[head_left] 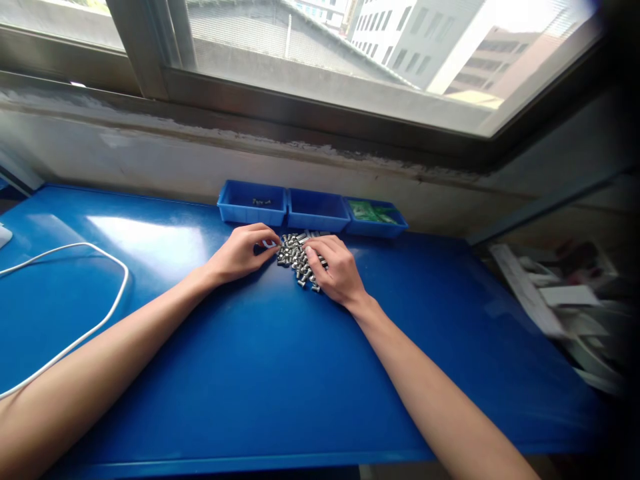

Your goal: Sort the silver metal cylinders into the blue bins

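Observation:
A pile of small silvery metal parts, which look like screws or bolts point(295, 255), lies on the blue table in front of the bins. My left hand point(245, 252) is at the pile's left edge, thumb and fingertips pinched together; what lies between them is too small to name. Over the right side of the pile rests my right hand point(336, 269), its fingers curled and touching the parts; whether it grips one is hidden. Behind the pile stand a left blue bin point(254, 215) with a few small parts, a middle blue bin point(319, 221), and a right blue bin point(377, 229) with green packets.
A white cable point(120, 293) loops over the left side of the blue table point(260, 393), passing by my left forearm. The wall and window frame point(300, 100) rise behind the bins. Cluttered items point(570, 295) sit beyond the table's right edge.

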Tool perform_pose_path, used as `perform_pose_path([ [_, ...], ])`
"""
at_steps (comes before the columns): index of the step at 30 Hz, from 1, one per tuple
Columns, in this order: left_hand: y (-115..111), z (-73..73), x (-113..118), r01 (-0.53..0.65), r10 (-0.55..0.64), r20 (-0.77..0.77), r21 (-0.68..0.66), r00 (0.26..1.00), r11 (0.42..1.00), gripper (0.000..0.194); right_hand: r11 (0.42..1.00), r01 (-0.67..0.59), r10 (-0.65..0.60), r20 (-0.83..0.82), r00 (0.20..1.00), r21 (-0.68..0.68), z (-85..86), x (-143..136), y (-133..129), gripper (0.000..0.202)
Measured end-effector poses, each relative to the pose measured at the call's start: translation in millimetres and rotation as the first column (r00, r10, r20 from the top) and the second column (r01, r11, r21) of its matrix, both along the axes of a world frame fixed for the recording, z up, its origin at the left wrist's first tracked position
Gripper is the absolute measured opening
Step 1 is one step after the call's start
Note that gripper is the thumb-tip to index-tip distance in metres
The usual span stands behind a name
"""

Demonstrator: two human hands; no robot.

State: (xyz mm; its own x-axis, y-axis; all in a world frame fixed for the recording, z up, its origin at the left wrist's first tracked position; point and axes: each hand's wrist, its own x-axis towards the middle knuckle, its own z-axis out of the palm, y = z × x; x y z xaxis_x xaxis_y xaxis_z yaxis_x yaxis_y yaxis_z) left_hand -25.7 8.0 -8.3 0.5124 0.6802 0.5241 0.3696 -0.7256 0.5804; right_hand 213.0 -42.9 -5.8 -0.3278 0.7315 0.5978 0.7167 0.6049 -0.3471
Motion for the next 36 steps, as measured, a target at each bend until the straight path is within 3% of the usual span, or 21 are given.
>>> perform_pose_path([
  [4,-2.5,5.2,6.3,0.021,0.011,0.157,-0.203,0.988,0.979,0.019,1.0,0.0,0.0,-0.006,1.0,-0.004,-0.3,0.0,0.4,0.021],
  [9,2.1,13.6,13.6,0.166,0.013,0.323,-0.522,0.946,0.837,0.038,1.0,-0.01,0.009,-0.015,1.0,-0.011,-1.0,0.2,1.7,0.02],
  [14,16.5,25.4,10.6,0.033,0.217,0.356,-0.58,0.909,0.814,0.046,0.999,-0.012,0.011,-0.03,0.999,-0.032,-1.0,1.1,1.8,0.021],
  [19,30.4,30.0,0.9,-0.089,0.356,0.414,-0.54,0.838,0.837,0.041,0.998,-0.017,0.015,-0.045,0.999,-0.054,-0.1,0.5,2.3,0.021],
  [23,31.5,33.7,-0.1,-0.075,0.383,0.515,-0.521,0.767,0.85,0.039,0.998,-0.015,0.012,-0.062,0.998,-0.057,0.0,0.0,2.9,0.023],
  [26,28.0,35.5,1.5,-0.025,0.365,0.534,-0.54,0.763,0.841,0.048,0.998,-0.016,0.012,-0.063,0.998,-0.06,0.1,0.1,2.7,0.022],
  [28,25.2,35.4,1.5,-0.016,0.331,0.506,-0.53,0.797,0.848,0.05,0.998,-0.019,0.016,-0.064,0.998,-0.053,0.5,-0.1,2.3,0.022],
  [31,21.7,33.8,-0.9,-0.029,0.184,0.33,-0.423,0.926,0.905,0.038,0.999,-0.021,0.019,-0.065,0.998,-0.043,1.2,-0.4,2.0,0.021],
  [33,19.8,32.4,-3.3,-0.009,0.043,0.123,-0.266,0.991,0.964,0.03,0.999,-0.021,0.018,-0.06,0.998,-0.049,1.2,-0.5,2.2,0.021],
  [36,18.1,28.9,-6.2,0.086,-0.091,-0.146,-0.04,0.985,0.995,0.025,0.998,-0.022,0.019,-0.051,0.999,-0.063,0.4,-0.3,2.8,0.02],
])
